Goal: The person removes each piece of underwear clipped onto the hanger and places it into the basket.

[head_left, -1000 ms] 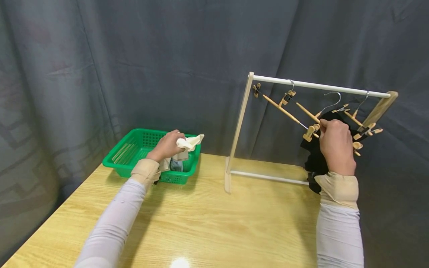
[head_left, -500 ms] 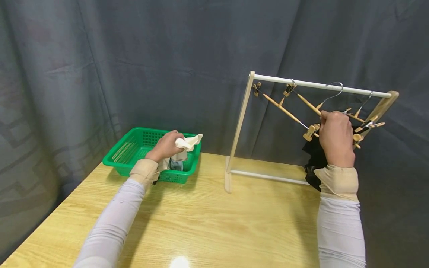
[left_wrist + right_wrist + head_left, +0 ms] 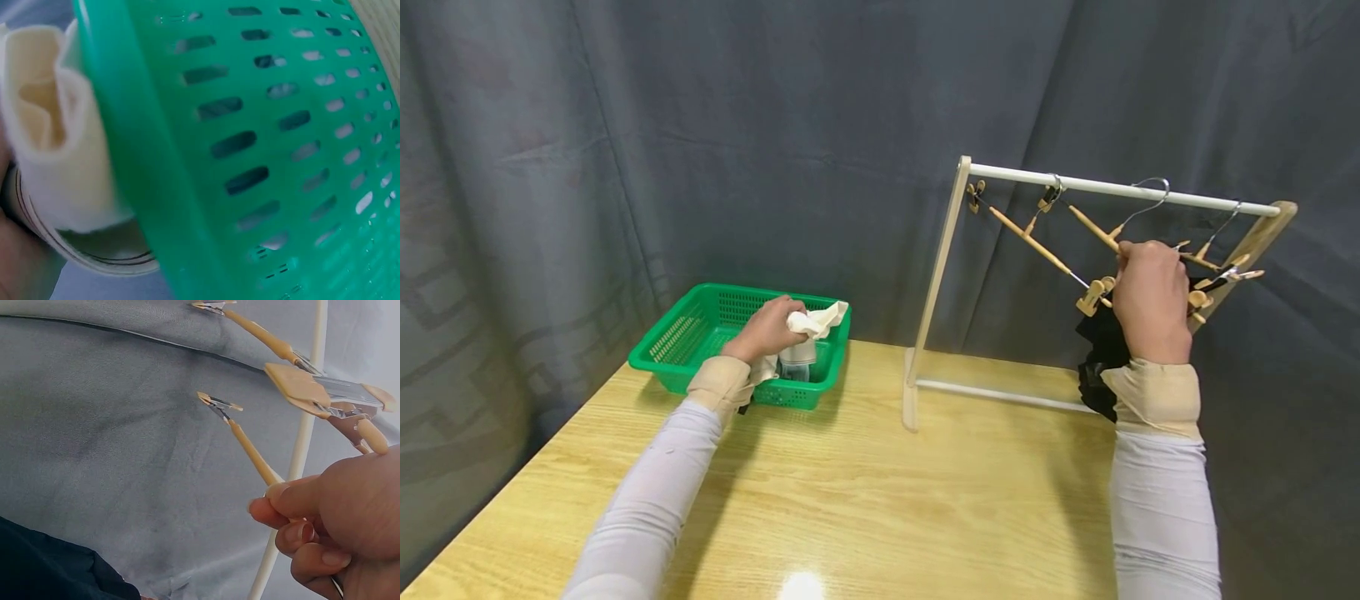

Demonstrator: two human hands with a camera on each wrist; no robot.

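In the head view my right hand [image 3: 1152, 292] grips the wooden bar of a clip hanger [image 3: 1093, 227], and the right wrist view shows thumb and fingertips pinching its bar [image 3: 256, 453]. The hanger's wire hook [image 3: 1156, 200] overlaps the rack's white rail [image 3: 1090, 185]. A black garment [image 3: 1101, 367] hangs low beside that wrist, partly hidden by the hand and sleeve. Over the right end of a green basket [image 3: 681, 333], my left hand [image 3: 771, 327] holds a bunched cream cloth [image 3: 820, 320]. The left wrist view shows the cream cloth [image 3: 62, 137] folded against the basket's rim.
Other clip hangers, such as one at the left [image 3: 1030, 239] and one at the right [image 3: 1204, 256], hang from the rail. Grey-blue and pale garments [image 3: 797, 358] lie in the basket. The rack's wooden foot [image 3: 909, 408] stands on the table [image 3: 880, 500]; a grey curtain [image 3: 805, 150] hangs behind.
My right hand has risen a little with the hanger, and its hook has gone from below the rail up to rail height. The left hand with the cloth has barely moved.
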